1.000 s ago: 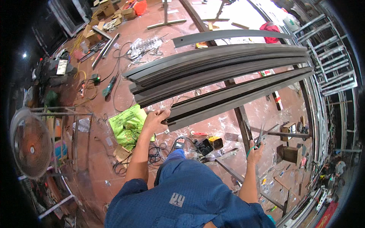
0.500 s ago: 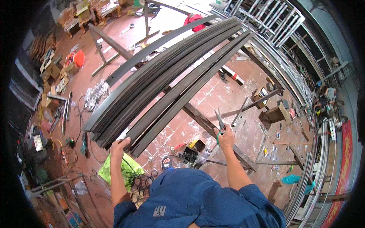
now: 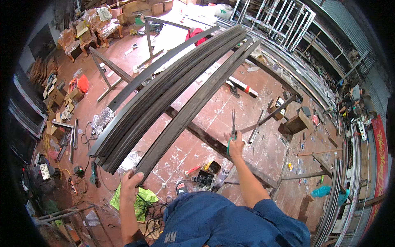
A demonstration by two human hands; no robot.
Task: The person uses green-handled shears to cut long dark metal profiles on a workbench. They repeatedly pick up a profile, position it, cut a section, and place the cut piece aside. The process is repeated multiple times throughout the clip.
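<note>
My left hand (image 3: 132, 184) is closed round the near end of a long dark metal profile (image 3: 177, 127), which slopes away to the far right. Left of it lies a bundle of similar dark profiles (image 3: 164, 90), with a gap in between. In my right hand (image 3: 235, 147) is a pair of scissors (image 3: 233, 122) with green handles, its blades pointing up and away from me. The scissors are to the right of the profiles and do not touch them. My fingers partly hide the handles.
A dark metal stand (image 3: 214, 142) runs beneath the profiles. On the floor lie black tubs (image 3: 204, 178), a lime-green sheet (image 3: 135, 199), tangled cables (image 3: 154, 222) and a cardboard box (image 3: 297, 123). Metal frames (image 3: 279, 20) lean at the far right, and another person's teal-covered part (image 3: 325, 192) cannot be made out clearly.
The two separate profiles now lie closer together, their near end shifted slightly left and down with my left hand. My right hand and the scissors have moved slightly left, and the blades point more upright.
</note>
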